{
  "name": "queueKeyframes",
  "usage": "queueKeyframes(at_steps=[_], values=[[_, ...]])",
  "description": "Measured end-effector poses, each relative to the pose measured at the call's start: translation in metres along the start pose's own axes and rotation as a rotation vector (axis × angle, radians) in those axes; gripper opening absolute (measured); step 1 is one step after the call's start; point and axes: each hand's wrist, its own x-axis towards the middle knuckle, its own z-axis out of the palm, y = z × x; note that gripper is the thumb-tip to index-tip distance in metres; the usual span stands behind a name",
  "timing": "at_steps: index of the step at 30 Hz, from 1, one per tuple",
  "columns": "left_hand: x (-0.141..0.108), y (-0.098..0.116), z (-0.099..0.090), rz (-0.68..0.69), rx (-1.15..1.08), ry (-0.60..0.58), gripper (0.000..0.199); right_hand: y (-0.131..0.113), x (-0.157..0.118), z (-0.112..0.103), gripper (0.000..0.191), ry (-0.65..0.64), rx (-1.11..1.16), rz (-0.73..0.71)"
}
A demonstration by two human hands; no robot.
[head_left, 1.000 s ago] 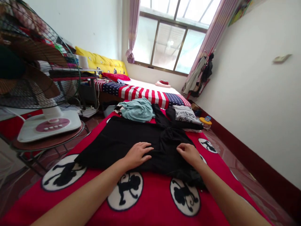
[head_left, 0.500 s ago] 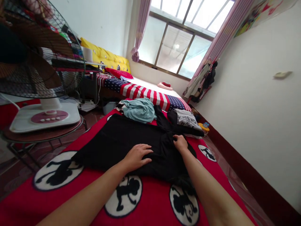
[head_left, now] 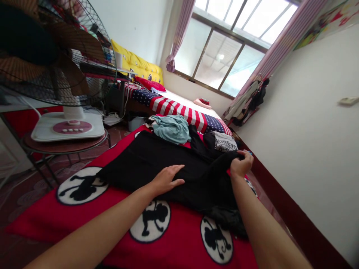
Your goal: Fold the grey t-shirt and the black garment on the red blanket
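Note:
A black garment (head_left: 157, 157) lies spread over a red blanket (head_left: 112, 231) with white round monkey patches; its exact kind I cannot make out. My left hand (head_left: 169, 179) rests flat on the middle of the cloth, fingers stretched out. At the garment's right end, my right hand (head_left: 241, 163) is closed on its edge and holds that part lifted. A crumpled light-blue cloth (head_left: 172, 129) lies just beyond the garment. Right of it sits a folded grey item with printed letters (head_left: 225, 141), partly hidden behind the raised black fabric.
A fan (head_left: 67, 127) stands on a round stool (head_left: 64, 146) at the left. Behind is a bed with a flag-patterned cover (head_left: 174, 110), below a window (head_left: 217, 59). Clothes hang (head_left: 246, 102) by the right wall. A pale bucket (head_left: 136, 123) stands on the floor.
My right hand has moved right and upward, pulling up the garment's right end. My left hand stays on the cloth. The view has shifted slightly.

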Motion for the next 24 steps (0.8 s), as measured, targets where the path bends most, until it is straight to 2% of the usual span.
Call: queueKeyframes(at_steps=[2, 3, 5, 6, 7, 8, 9, 11, 12, 15, 18, 21, 24], values=[[0.002, -0.001, -0.005, -0.057, -0.243, 0.167, 0.063, -0.038, -0.009, -0.012, 0.035, -0.025, 0.116, -0.175], [0.002, -0.003, -0.01, -0.081, -0.367, 0.272, 0.063, -0.058, -0.017, -0.02, 0.037, -0.107, 0.19, -0.308], [0.002, -0.008, -0.025, -0.123, -0.58, 0.511, 0.062, -0.091, -0.036, -0.035, 0.041, -0.43, 0.293, -0.592], [0.002, -0.012, -0.035, -0.143, -0.66, 0.636, 0.061, -0.101, -0.046, -0.041, 0.043, -0.599, 0.317, -0.689], [0.001, -0.017, -0.045, -0.165, -0.719, 0.756, 0.06, -0.105, -0.057, -0.046, 0.043, -0.707, 0.335, -0.723], [0.0, -0.022, -0.054, -0.189, -0.75, 0.875, 0.06, -0.103, -0.067, -0.048, 0.042, -0.757, 0.348, -0.708], [-0.001, -0.028, -0.063, -0.216, -0.752, 0.989, 0.06, -0.095, -0.076, -0.048, 0.039, -0.747, 0.353, -0.644], [-0.003, -0.039, -0.076, -0.271, -0.686, 1.165, 0.059, -0.068, -0.094, -0.043, 0.032, -0.637, 0.331, -0.453], [-0.004, -0.043, -0.08, -0.295, -0.637, 1.213, 0.057, -0.053, -0.103, -0.039, 0.029, -0.595, 0.31, -0.367], [-0.006, -0.046, -0.084, -0.324, -0.414, 1.204, 0.049, -0.014, -0.125, -0.028, 0.035, -0.624, 0.289, -0.217], [-0.011, -0.034, -0.086, -0.239, -0.017, 1.111, 0.039, -0.002, -0.139, -0.031, 0.04, -0.705, 0.346, -0.185], [-0.017, -0.013, -0.086, -0.089, 0.304, 0.854, 0.026, -0.007, -0.142, -0.041, 0.043, -0.767, 0.403, -0.219], [-0.019, 0.003, -0.079, 0.02, 0.407, 0.465, 0.032, -0.01, -0.14, -0.047, 0.033, -0.83, 0.429, -0.239]])
